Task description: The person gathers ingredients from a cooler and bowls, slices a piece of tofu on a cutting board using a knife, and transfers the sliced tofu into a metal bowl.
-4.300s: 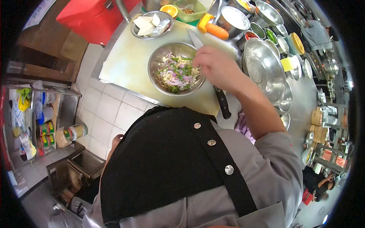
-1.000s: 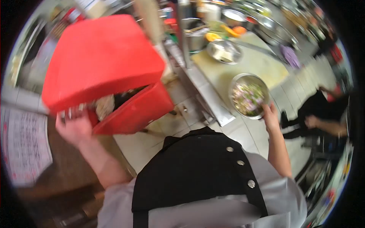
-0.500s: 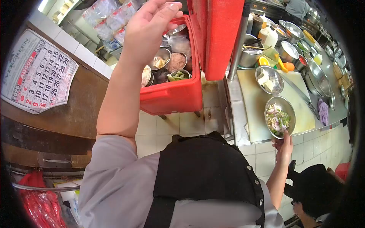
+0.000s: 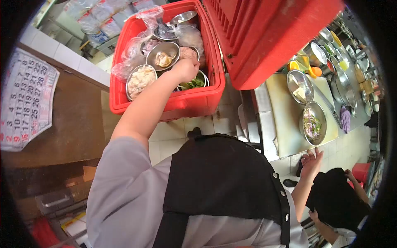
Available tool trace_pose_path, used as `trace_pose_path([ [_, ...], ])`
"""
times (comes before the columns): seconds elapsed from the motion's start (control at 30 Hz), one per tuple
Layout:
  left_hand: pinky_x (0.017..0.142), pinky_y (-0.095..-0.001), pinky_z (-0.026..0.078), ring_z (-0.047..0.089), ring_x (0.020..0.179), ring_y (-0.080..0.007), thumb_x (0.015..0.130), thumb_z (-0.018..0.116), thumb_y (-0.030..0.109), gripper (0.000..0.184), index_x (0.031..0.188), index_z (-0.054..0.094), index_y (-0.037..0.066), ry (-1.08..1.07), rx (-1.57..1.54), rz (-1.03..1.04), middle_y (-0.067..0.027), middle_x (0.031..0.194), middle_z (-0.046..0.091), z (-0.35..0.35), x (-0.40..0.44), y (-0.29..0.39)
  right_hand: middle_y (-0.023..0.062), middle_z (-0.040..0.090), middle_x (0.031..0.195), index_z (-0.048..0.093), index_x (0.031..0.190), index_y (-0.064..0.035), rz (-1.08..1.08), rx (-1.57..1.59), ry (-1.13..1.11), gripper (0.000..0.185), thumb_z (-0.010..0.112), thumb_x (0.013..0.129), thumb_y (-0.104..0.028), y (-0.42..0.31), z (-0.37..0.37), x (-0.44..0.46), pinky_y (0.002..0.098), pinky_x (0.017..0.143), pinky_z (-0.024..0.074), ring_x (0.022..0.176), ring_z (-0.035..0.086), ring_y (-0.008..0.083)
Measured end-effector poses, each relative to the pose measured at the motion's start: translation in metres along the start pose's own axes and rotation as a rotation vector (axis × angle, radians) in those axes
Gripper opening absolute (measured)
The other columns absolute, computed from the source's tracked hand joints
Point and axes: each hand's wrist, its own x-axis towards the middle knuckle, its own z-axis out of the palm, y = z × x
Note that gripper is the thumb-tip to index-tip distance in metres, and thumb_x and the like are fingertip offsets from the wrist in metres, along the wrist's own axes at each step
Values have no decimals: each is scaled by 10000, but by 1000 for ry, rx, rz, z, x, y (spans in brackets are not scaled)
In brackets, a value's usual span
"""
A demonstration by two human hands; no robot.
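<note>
My left hand (image 4: 187, 70) reaches into a red cooler box (image 4: 186, 103), its fingers curled down and mostly hidden. It is over a bowl of green vegetables (image 4: 195, 82), beside a bowl of ground meat (image 4: 189, 53) and a steel bowl with a pale cooked-looking piece (image 4: 164, 59). What the fingers hold, if anything, does not show. My right hand (image 4: 311, 166) is open at the counter's edge, fingers apart, just below a steel bowl of sliced onion and greens (image 4: 312, 125). That bowl stands on a cutting board (image 4: 281, 120), beside a bowl of pale blocks (image 4: 299, 87).
The cooler's red lid (image 4: 264, 41) stands raised between cooler and counter. A bowl of shredded pale food (image 4: 141, 82) sits at the cooler's near left. A knife (image 4: 328, 103) and a purple cloth (image 4: 345, 119) lie on the counter. Another person (image 4: 339, 200) is at the lower right.
My left hand has come down from above the cooler into it. My right hand has let go of the onion bowl and dropped slightly away. The view has shifted, showing more of the cooler.
</note>
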Motion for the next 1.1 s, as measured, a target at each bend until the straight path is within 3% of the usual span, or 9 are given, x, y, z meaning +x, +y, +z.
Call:
trace_pose_path([
  [0.1,916,-470,527,670,1036,-394,927,537,194,303,1127,711,48,-190,116,46,-232,1067,706,41,25,-26,35,643,839,535,1313,-79,7,-32,5,562,465,1032,-560,4,18,-31,281,600,427,690,582,139],
  [0.2,911,-475,529,672,1040,-391,895,544,163,293,1100,715,44,-242,244,130,-226,1059,710,56,43,-42,34,637,815,548,1273,-52,-55,-70,-20,520,483,1042,-514,5,50,-67,282,598,434,657,577,134],
  [0.43,944,-448,535,668,1110,-353,840,608,80,306,1122,724,54,-566,517,247,-190,1166,703,47,73,-50,24,635,792,623,1168,-54,-116,-166,3,450,492,1052,-469,25,81,-104,265,580,443,636,582,120],
  [0.6,937,-440,537,675,1090,-351,829,607,71,317,1120,731,92,-522,415,282,-167,1152,711,26,75,-38,26,643,786,633,1142,-56,-139,-155,16,401,512,1054,-429,28,85,-110,252,541,440,603,575,107],
  [0.8,926,-453,528,673,1069,-352,835,615,124,288,1098,729,95,-423,454,292,-163,1111,714,-24,68,-21,41,653,809,633,1163,-36,-150,-210,-181,393,518,1058,-397,12,103,-107,252,554,445,621,597,122],
  [0.87,922,-455,527,675,1068,-349,841,618,140,282,1096,730,97,-367,464,279,-161,1092,717,-40,61,-21,51,662,826,631,1183,-16,-185,-348,-297,377,526,1058,-356,3,126,-112,250,573,452,638,607,122],
  [1.0,872,-452,526,684,949,-366,882,608,187,263,1083,712,53,-335,201,232,-219,993,711,-103,45,-16,96,711,936,642,1197,4,-184,-517,-852,373,500,1065,-314,-20,187,-138,274,672,499,744,654,150],
  [1.1,826,-410,530,681,863,-265,908,632,233,266,1076,713,44,-260,-16,117,-167,916,724,-157,16,-2,122,675,1207,525,1406,-1,-150,-590,-1152,520,448,1073,-393,-31,246,-154,307,841,519,1057,653,203],
])
